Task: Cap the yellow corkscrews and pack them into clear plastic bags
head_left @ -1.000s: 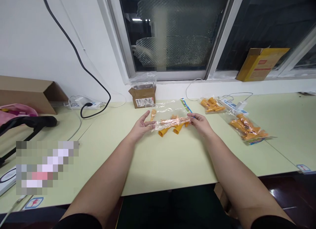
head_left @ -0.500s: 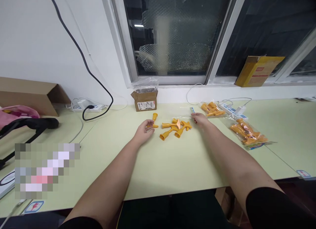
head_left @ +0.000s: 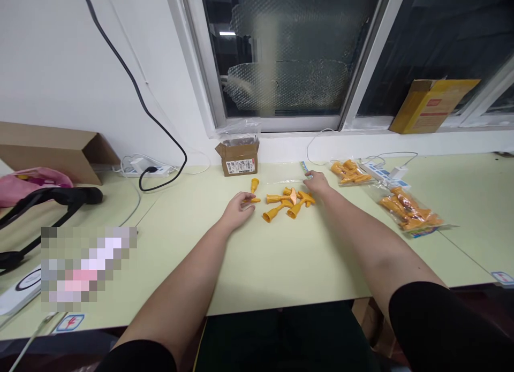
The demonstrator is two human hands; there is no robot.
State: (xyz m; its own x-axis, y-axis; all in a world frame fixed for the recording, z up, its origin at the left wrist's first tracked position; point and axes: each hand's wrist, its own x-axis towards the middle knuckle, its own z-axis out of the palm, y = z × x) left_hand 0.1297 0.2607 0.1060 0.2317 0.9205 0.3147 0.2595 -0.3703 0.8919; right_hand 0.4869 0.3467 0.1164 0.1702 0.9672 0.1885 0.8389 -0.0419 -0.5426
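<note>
Beside my left hand (head_left: 237, 211) a yellow toy hammer (head_left: 255, 185) lies on the table, its flared handle end pointing back. My left fingers and thumb are apart on either side of its head, and I cannot tell how firmly they touch it. To the right lies a small pile of yellow toy hammers (head_left: 274, 213), one with a pale orange head. My right hand (head_left: 318, 184) is closed on the printed blue-green strip of a clear plastic bag (head_left: 283, 174). The bag lies flat behind the pile; my fingers hide part of the strip.
Two clear packs of yellow toys, a back one (head_left: 348, 172) and a front one (head_left: 412, 211), lie right beside a power strip (head_left: 385, 174). An opened cardboard box (head_left: 241, 160) stands against the wall. At the left are a black cable (head_left: 140, 99) and a black strapped object (head_left: 52, 200).
My right hand has moved left and back with the bag's strip, so the bag lies closer to the box. My left hand stays by the same hammer. The view has shifted slightly.
</note>
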